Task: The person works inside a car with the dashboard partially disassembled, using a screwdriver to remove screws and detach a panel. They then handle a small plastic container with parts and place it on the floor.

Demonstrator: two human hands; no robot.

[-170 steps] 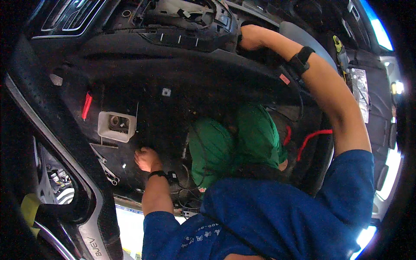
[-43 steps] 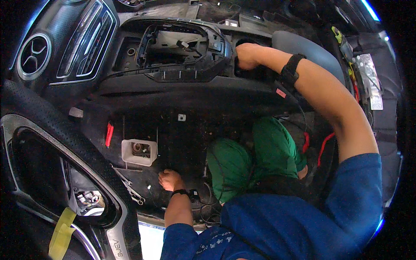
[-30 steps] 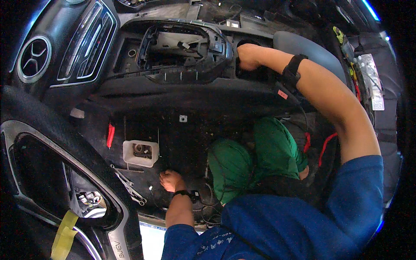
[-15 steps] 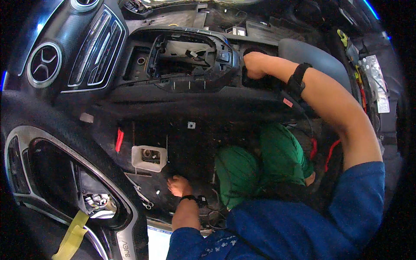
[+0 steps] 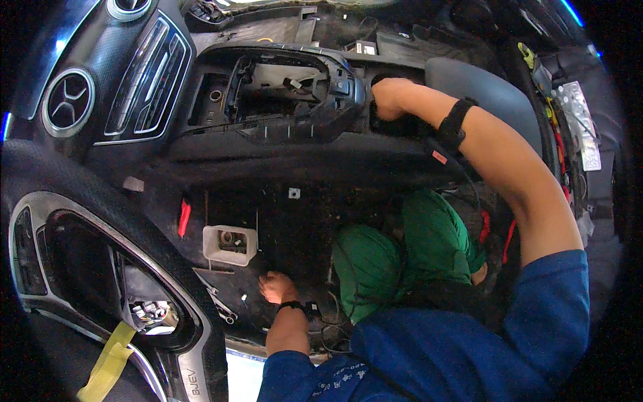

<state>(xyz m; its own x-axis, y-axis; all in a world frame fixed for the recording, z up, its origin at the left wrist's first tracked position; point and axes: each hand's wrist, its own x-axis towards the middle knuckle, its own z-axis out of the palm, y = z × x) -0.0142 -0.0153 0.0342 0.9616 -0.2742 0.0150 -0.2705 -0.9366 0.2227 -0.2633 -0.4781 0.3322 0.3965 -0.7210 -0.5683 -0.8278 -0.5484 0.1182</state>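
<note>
My right hand (image 5: 392,97) reaches into the dark recess (image 5: 411,125) of the black centre console (image 5: 274,144), beside the padded grey armrest (image 5: 489,94); its fingertips are hidden. To its left lies an open housing (image 5: 278,77) with loose connectors inside. Down on the black floor (image 5: 308,208), my left hand (image 5: 273,287) rests with slightly bent, parted fingers, holding nothing that I can see. Just above it stands a white plastic box (image 5: 213,248) of small parts, with metal wrenches (image 5: 221,308) to its left and a red tool (image 5: 184,216) farther up.
An open door (image 5: 201,362) with yellow tape (image 5: 110,355) fills the lower left. Dashboard vents (image 5: 67,100) sit upper left. My green-clad knees (image 5: 368,268) are on the floor, with cables around them. Red straps (image 5: 509,238) and a silver panel (image 5: 579,124) are at the right.
Since the oldest frame the view has shifted, showing more dashboard and console. My right hand stays at the recess and my left hand stays on the floor, both with little movement.
</note>
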